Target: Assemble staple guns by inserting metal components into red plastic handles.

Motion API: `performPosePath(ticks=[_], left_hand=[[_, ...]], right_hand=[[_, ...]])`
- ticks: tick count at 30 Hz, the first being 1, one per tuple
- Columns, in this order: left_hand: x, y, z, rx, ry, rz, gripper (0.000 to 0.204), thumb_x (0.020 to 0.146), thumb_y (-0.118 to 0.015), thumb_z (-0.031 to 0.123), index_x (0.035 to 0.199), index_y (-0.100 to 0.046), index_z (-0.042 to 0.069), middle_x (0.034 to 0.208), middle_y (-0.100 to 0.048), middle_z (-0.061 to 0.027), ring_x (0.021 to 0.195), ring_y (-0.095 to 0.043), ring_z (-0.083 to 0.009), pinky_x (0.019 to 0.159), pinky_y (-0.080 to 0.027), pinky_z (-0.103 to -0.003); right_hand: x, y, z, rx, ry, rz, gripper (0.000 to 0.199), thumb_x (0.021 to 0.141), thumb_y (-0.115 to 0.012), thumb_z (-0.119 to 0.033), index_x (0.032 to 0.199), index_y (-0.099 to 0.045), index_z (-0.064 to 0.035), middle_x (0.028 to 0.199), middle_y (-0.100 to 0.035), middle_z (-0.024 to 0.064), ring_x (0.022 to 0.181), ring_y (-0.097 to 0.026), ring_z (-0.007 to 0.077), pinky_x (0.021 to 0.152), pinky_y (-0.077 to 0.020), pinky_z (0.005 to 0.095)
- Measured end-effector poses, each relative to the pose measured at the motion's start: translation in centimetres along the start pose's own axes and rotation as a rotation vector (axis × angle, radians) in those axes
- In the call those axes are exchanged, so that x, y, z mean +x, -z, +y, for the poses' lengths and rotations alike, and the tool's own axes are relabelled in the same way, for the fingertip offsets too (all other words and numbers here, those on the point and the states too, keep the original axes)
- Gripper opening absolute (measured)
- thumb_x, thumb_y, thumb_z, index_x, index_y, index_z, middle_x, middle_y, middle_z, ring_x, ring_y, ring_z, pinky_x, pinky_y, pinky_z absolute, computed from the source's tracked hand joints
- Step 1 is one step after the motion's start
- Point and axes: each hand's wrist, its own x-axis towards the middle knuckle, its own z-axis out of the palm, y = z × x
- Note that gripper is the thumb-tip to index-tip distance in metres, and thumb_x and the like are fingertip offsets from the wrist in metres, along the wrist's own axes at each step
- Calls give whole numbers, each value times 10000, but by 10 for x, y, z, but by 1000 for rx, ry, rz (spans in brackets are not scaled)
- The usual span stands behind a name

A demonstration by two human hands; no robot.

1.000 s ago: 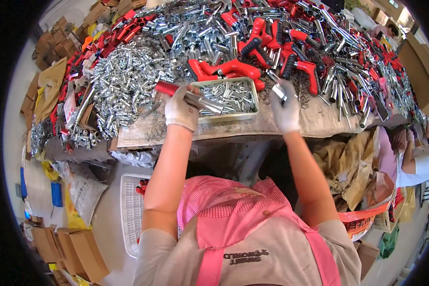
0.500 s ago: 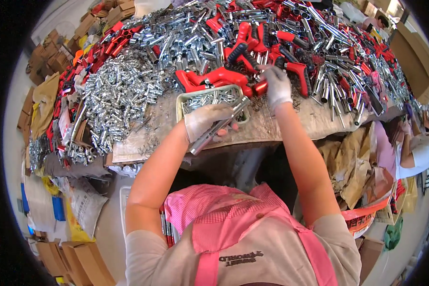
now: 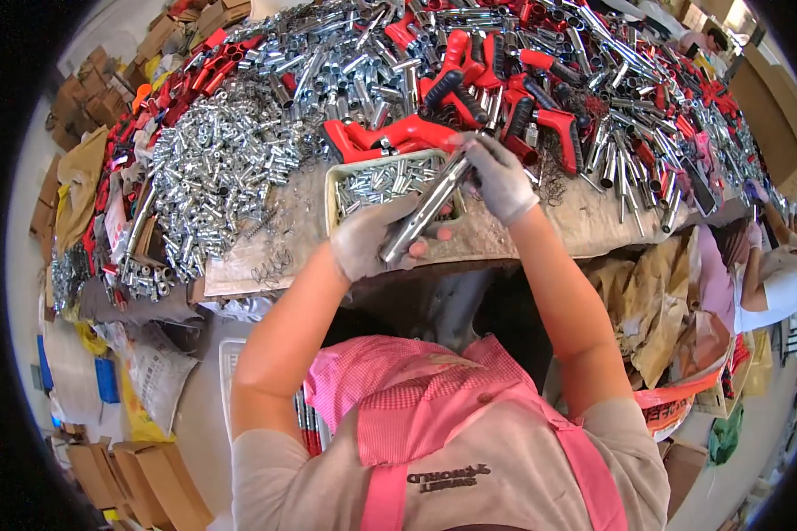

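A shiny slotted metal tube (image 3: pixel 427 209) slants between my two white-gloved hands. My left hand (image 3: pixel 367 237) is closed around its lower part, thumb on top and fingertips showing beneath. At the tube's upper end my right hand (image 3: pixel 502 180) closes its fingers on it; whether they also hold a small part is hidden. Just behind the tube stands a pale plastic tray (image 3: pixel 331 196) of small metal pins (image 3: pixel 376 184). Beyond the tray lie curved red handles (image 3: pixel 413 133), some with black grips.
Small metal fittings (image 3: pixel 217 173) are heaped at the left, with loose springs (image 3: pixel 273 265) in front. Steel tubes (image 3: pixel 620 168) and red parts cover the right and back. Cardboard boxes (image 3: pixel 770 111) stand around the table. A person (image 3: pixel 775 274) works at the far right.
My right hand has come left and nearer, from the red parts to the tube's upper end. My left hand has shifted slightly nearer with the tube.
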Motion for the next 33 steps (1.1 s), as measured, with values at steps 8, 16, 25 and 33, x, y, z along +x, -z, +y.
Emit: performPosePath(ticks=[8,16,25,33], left_hand=[[5,2,-29,-406,-165,223,381,979,-376,333,1242,-463,72,952,-604,-150,512,-477,-89,338,-340,-152],[-3,2,-30,-206,-186,286,343,965,-425,350,1112,-520,55,877,-624,-90,470,-447,-82,337,-318,-169],[-27,-13,-45,16,-344,451,277,953,-444,269,1133,-472,61,824,-573,-59,460,-379,-64,357,-243,-189],[-12,-22,-63,171,-352,437,302,937,-481,220,1194,-465,63,805,-567,-61,436,-378,-69,369,-251,-189]], right_hand=[[1,-18,25,-143,154,34,283,959,-427,-189,1120,-570,-6,995,-657,67,983,-553,118,936,-370,250],[-1,-24,17,-334,160,174,279,956,-449,-198,1137,-568,-21,1001,-630,41,885,-555,98,792,-435,235],[19,10,-12,-1314,832,667,370,905,-515,-262,1233,-510,-91,1114,-562,150,975,-549,271,890,-424,397],[-45,-38,18,450,-188,6,290,955,-453,-221,1107,-523,16,1003,-618,167,939,-596,260,854,-476,403]])
